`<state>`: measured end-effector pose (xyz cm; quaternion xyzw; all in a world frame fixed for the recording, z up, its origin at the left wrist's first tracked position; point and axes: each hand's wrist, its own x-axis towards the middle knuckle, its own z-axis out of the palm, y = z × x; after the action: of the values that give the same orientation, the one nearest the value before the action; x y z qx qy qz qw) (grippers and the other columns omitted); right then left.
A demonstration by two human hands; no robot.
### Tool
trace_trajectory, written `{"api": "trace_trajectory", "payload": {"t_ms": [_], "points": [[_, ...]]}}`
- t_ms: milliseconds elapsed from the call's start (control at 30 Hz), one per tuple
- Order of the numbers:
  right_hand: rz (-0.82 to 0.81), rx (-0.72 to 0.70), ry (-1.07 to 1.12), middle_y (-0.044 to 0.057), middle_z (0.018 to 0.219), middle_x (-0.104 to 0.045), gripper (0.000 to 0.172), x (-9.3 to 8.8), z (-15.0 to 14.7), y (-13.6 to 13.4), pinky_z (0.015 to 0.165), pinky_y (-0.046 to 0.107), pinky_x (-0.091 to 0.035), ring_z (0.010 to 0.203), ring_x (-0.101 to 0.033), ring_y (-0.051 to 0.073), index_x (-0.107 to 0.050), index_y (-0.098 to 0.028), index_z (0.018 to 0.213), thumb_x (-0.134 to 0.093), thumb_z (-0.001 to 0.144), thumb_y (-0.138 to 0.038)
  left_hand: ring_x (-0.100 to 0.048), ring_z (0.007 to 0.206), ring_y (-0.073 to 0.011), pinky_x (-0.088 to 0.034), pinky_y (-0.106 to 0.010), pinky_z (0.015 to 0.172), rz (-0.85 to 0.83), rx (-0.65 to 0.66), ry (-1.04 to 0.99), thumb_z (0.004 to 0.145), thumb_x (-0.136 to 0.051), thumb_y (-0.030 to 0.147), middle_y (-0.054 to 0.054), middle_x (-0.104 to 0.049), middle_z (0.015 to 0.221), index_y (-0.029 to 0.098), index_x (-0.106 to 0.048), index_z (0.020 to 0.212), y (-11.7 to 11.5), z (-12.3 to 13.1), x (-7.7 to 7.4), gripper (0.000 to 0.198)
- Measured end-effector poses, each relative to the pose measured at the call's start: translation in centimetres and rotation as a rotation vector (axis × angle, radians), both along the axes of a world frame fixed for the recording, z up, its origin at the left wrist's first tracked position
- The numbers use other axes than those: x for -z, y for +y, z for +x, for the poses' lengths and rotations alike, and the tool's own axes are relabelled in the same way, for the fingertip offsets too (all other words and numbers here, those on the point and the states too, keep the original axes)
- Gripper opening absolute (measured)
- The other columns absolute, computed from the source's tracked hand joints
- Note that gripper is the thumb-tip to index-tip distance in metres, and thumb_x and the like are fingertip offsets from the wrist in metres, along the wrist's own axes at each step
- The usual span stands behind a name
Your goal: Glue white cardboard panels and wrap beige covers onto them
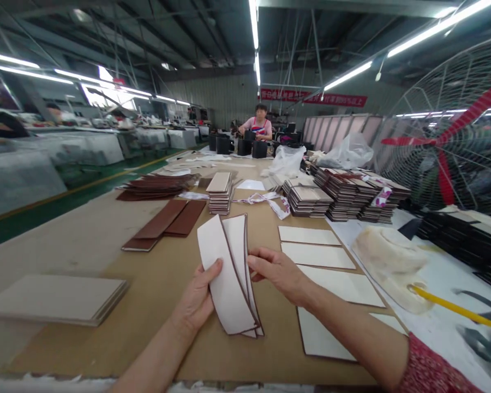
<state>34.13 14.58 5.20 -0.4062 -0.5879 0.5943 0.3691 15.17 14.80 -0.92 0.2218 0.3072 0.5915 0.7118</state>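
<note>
My left hand [197,297] holds a small fanned bunch of white cards with dark brown edges [228,273], thumb on the front card, above the brown cardboard-covered table [159,284]. My right hand [277,271] pinches the right edge of the same bunch with its fingertips. Several more white cards [317,255] lie flat in a row on the table just right of my hands.
A stack of pale boards [55,297] lies at front left. Brown strips [166,221] and a card stack [220,192] sit further back; tall stacks [352,194] at right. A cloth [388,262], yellow stick [454,308], big fan [454,142]. Another person [260,126] works at the far end.
</note>
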Motion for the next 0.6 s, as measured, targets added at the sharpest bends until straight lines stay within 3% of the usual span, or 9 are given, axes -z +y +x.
{"api": "trace_trajectory", "payload": {"t_ms": [133,300,367,467,600], "points": [[-0.081,-0.014,0.125,0.003,0.081,-0.069,0.043,0.2,-2.4,1.2,0.070,0.027,-0.049,0.075,-0.061,0.015,-0.069,-0.017,0.082,-0.067,0.079,-0.060,-0.075,0.081,-0.0231,-0.064,-0.033,0.078,0.022,-0.040,-0.062,0.076,-0.080,0.019,-0.011,-0.077,0.103,0.014,-0.066,0.115,0.4,-0.4,0.0,0.042],[0.060,0.180,-0.060,-0.004,0.060,-0.053,0.036,0.4,-3.9,2.0,0.053,0.024,-0.037,0.053,-0.044,0.011,-0.055,-0.020,0.069,-0.059,0.081,-0.054,-0.075,0.085,-0.0252,-0.063,-0.038,0.083,0.024,-0.071,-0.099,0.078,-0.079,0.021,-0.013,-0.076,0.106,0.014,-0.066,0.116,0.7,-0.4,0.2,0.040],[0.132,0.256,-0.136,-0.006,0.057,-0.047,0.034,0.7,-4.1,2.6,0.051,0.024,-0.032,0.052,-0.039,0.011,-0.051,-0.021,0.068,-0.053,0.085,-0.050,-0.075,0.085,-0.0247,-0.063,-0.038,0.081,0.003,-0.109,-0.095,0.078,-0.079,0.020,-0.012,-0.076,0.106,0.015,-0.066,0.115,0.8,-0.3,0.3,0.039],[0.251,0.347,-0.272,-0.005,0.062,-0.050,0.032,0.7,-4.0,4.1,0.057,0.026,-0.033,0.060,-0.044,0.014,-0.054,-0.021,0.071,-0.049,0.089,-0.047,-0.075,0.081,-0.0227,-0.063,-0.036,0.078,-0.039,-0.176,-0.081,0.078,-0.078,0.017,-0.011,-0.076,0.102,0.015,-0.067,0.112,1.2,-0.5,0.2,0.037],[0.422,0.351,-0.449,-0.002,0.068,-0.056,0.031,-0.5,-3.2,7.1,0.066,0.028,-0.035,0.070,-0.050,0.018,-0.060,-0.022,0.076,-0.048,0.090,-0.046,-0.075,0.079,-0.0208,-0.063,-0.034,0.081,-0.066,-0.261,-0.089,0.079,-0.075,0.012,-0.009,-0.077,0.100,0.016,-0.068,0.110,1.4,-1.5,-0.3,0.032]]}}
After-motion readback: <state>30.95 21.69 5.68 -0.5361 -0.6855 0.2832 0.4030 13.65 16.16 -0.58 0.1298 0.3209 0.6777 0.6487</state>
